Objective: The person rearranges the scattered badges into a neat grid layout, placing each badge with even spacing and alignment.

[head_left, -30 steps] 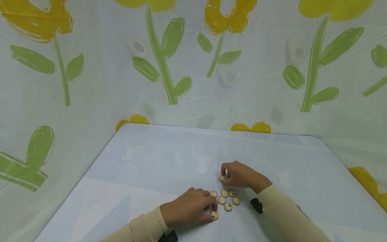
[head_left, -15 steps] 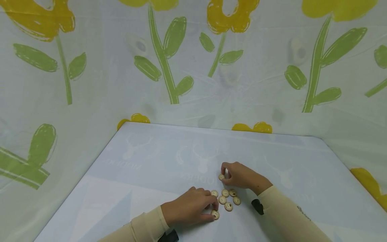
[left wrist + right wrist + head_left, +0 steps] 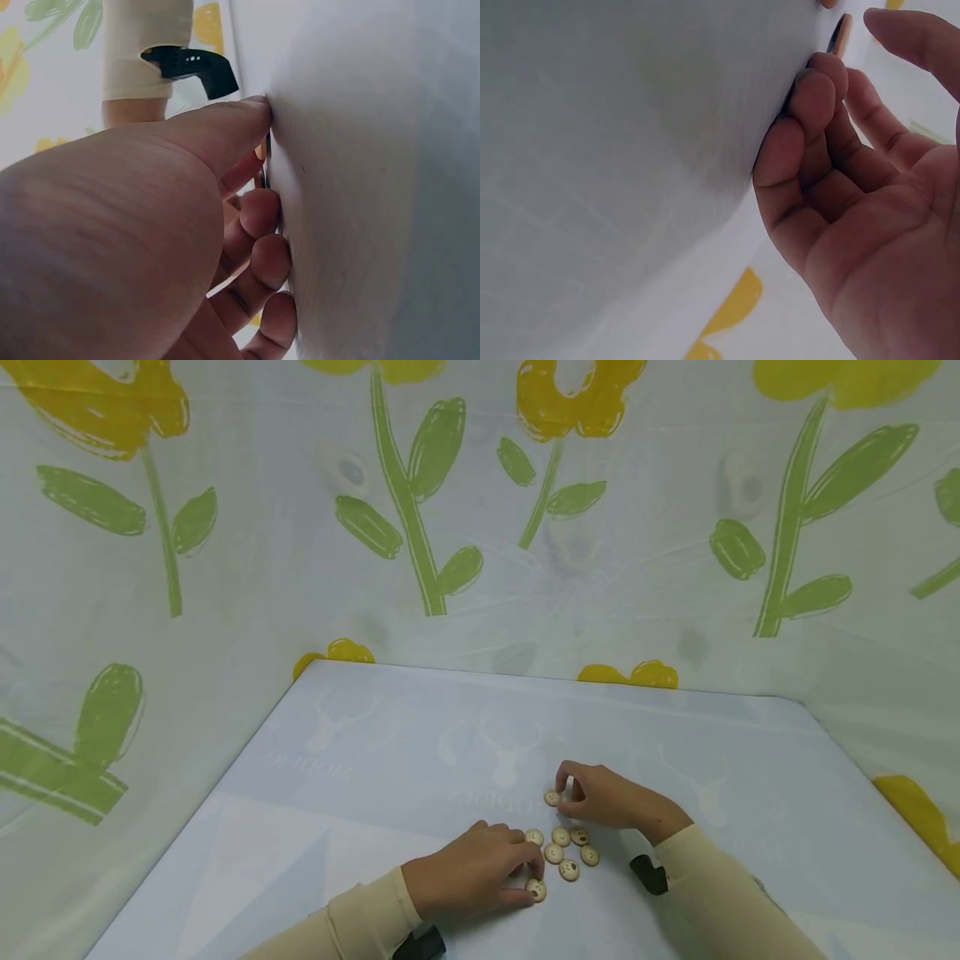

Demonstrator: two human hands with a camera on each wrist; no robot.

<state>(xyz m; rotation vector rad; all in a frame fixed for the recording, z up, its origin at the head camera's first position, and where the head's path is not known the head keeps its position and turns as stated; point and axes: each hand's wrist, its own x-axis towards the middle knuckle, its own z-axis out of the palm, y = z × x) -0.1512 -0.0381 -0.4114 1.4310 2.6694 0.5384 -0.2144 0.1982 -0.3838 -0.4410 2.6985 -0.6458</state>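
While left fingers (image 3: 535, 862) pinch a disc (image 3: 537, 891), right fingers (image 3: 567, 768) parted beside another disc (image 3: 552, 797), far table edge (image 3: 555, 681) beyond

Flower-printed cloth (image 3: 480, 502) behind pale table (image 3: 420, 752)

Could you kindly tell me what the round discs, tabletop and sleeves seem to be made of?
The round discs look like smooth wood, perhaps plastic, from their tan colour. The tabletop seems smooth vinyl or coated cloth, with faint sheen and printed deer heads. The sleeves seem matte fabric, given their folds.
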